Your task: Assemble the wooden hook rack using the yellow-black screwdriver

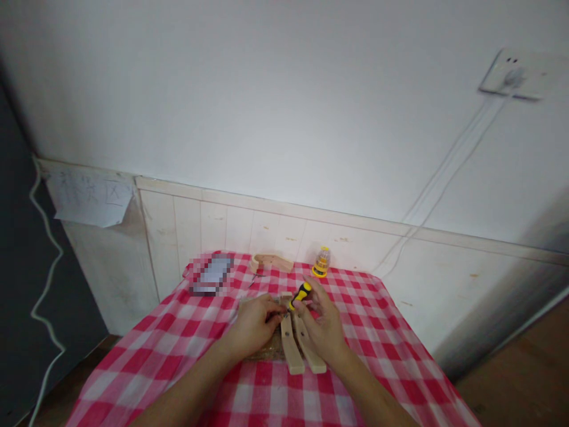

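My right hand (pixel 323 323) is closed round a short yellow-and-black screwdriver (pixel 301 295), its tip angled down and left toward pale wooden pieces. Fingers pinched, my left hand (pixel 255 323) meets the tip from the other side; what they hold there is too small and hidden to name. Two curved wooden legs (pixel 292 350), each with a dark hole, extend toward me from between the hands. A brown, rough-looking piece (pixel 267 351) lies under my left hand, partly covered by it.
A red-and-white checked cloth (pixel 373 356) covers the table. At its back stand a curved wooden piece (pixel 274 262) and a clear-topped yellow screwdriver-bit holder (pixel 320 264). A pixelated phone-like object (pixel 213 276) lies back left. Behind is a wall (pixel 284 118) with a socket (pixel 515 76) and cables.
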